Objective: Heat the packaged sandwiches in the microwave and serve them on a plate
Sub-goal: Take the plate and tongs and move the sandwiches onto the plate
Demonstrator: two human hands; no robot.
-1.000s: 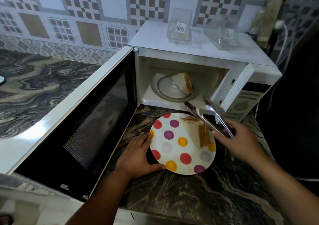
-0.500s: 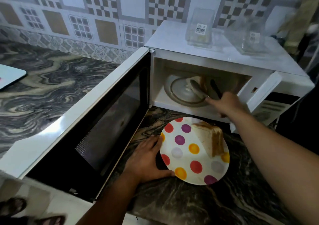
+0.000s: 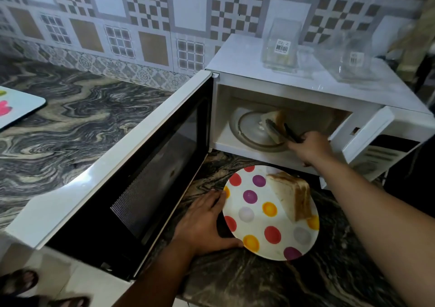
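Note:
A white microwave [image 3: 259,54] stands open on the marble counter, its door [image 3: 131,172] swung out to the left. Inside, a sandwich half [image 3: 277,118] sits on the glass turntable [image 3: 249,130]. My right hand [image 3: 308,147] reaches into the cavity holding metal tongs [image 3: 280,131], whose two arms lie either side of that sandwich. In front of the microwave lies a white plate with coloured dots [image 3: 254,219], carrying another sandwich half [image 3: 292,198]. My left hand [image 3: 202,224] grips the plate's left rim.
Two empty clear sandwich packs [image 3: 281,45] [image 3: 353,57] stand on the microwave's top. A pale board with pink print [image 3: 16,106] lies at the far left of the counter. The open door blocks the space to the left of the plate.
My right hand has moved the tongs from above the plate into the microwave, up to the sandwich on the turntable. The left hand has stayed on the plate rim.

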